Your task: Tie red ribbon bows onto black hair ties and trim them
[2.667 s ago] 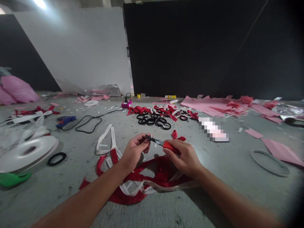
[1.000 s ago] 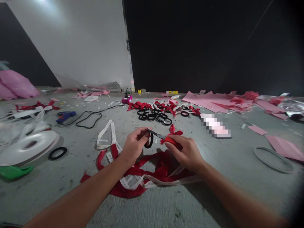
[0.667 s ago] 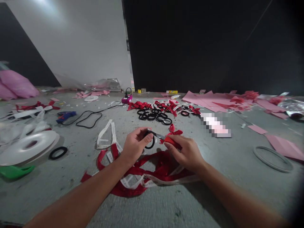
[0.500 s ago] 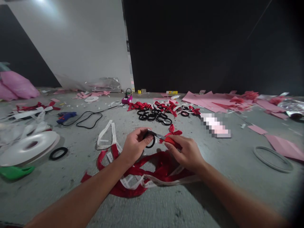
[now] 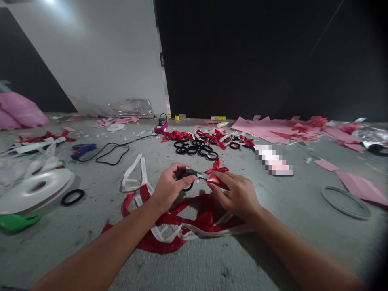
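My left hand (image 5: 171,186) is closed on a black ring (image 5: 188,186), pinched between thumb and fingers and partly hidden by them. Fingers wrapped round a red handle, my right hand (image 5: 238,192) grips a red-handled bladed tool (image 5: 203,175). Its metal part points left and meets the left fingertips at the ring; whether it is scissors or a knife I cannot tell. Just behind the right hand lies a red ribbon bow (image 5: 217,166). Below both hands, red ribbon (image 5: 203,210) and printed white ribbon (image 5: 194,234) lie in loose loops on the grey floor.
Ahead is a pile of black rings (image 5: 197,149) and red bows (image 5: 177,136). To the left are a blue glue gun (image 5: 83,150), a white ribbon spool (image 5: 57,182) and a loose black ring (image 5: 72,197). Pink paper (image 5: 263,128) and a grey hoop (image 5: 345,202) lie right.
The tool has shifted slightly left, its metal part now over the ring by my left thumb. The view has moved a little; both hands keep their grips.
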`<state>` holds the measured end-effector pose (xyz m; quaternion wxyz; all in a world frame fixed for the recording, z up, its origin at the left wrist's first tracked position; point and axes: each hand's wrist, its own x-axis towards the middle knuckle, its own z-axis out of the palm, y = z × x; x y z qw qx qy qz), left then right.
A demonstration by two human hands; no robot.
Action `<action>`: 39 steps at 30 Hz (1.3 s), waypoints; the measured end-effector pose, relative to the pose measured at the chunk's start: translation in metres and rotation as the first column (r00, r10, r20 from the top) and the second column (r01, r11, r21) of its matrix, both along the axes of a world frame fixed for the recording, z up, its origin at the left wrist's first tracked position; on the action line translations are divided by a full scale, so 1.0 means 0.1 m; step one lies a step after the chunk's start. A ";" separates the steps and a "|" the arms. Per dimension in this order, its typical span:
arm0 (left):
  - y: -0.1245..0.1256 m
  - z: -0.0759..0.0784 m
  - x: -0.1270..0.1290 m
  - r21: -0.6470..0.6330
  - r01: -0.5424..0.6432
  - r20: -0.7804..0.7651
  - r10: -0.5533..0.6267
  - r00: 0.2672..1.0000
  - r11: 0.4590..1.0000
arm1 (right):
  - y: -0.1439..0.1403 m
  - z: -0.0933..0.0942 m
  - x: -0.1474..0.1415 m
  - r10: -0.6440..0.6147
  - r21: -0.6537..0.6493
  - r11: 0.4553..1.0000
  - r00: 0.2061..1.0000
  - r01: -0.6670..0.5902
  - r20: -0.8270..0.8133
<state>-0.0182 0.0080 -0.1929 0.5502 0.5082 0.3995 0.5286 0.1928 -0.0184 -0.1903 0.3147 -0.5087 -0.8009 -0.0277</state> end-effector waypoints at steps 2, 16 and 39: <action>0.00 0.01 0.00 0.003 0.015 0.021 -0.015 1.000 1.000 | 0.00 0.01 -0.01 0.001 -0.010 1.000 1.000 -0.001 -0.017; -0.06 0.06 0.04 -0.066 0.154 0.296 -0.128 0.947 0.986 | 0.01 0.03 0.04 0.001 -0.160 0.987 0.998 -0.010 -0.060; -0.05 0.03 0.10 -0.118 0.072 0.310 -0.032 0.950 0.990 | -0.03 0.01 -0.05 -0.075 0.080 0.995 0.988 0.064 0.134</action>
